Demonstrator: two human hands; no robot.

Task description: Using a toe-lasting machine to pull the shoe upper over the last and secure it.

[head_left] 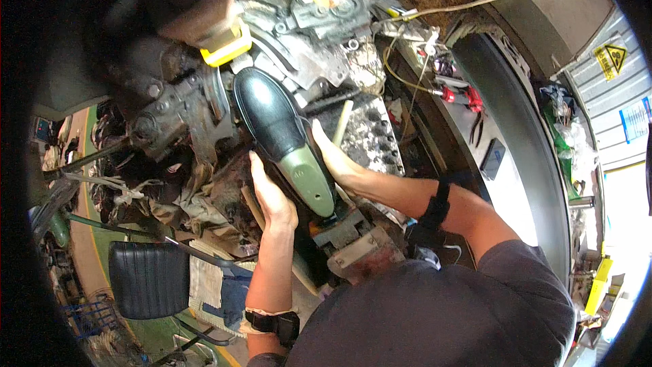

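Dark shirt [441, 312] fills the foreground as left hand [273, 200] and right hand [339, 163] flank a black shoe [268, 109] on a green foot form [307, 180]. Fingers extend straight, their spacing impossible to tell. The shoe's toe lies near a yellow machine part [227, 51].

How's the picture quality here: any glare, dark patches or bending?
Head view: white glare washes out the far right, a softer highlight on the black shoe upper; head view: machinery at upper left sinks into shadow; head view: fisheye distortion, black rim; green last reasonably clear.
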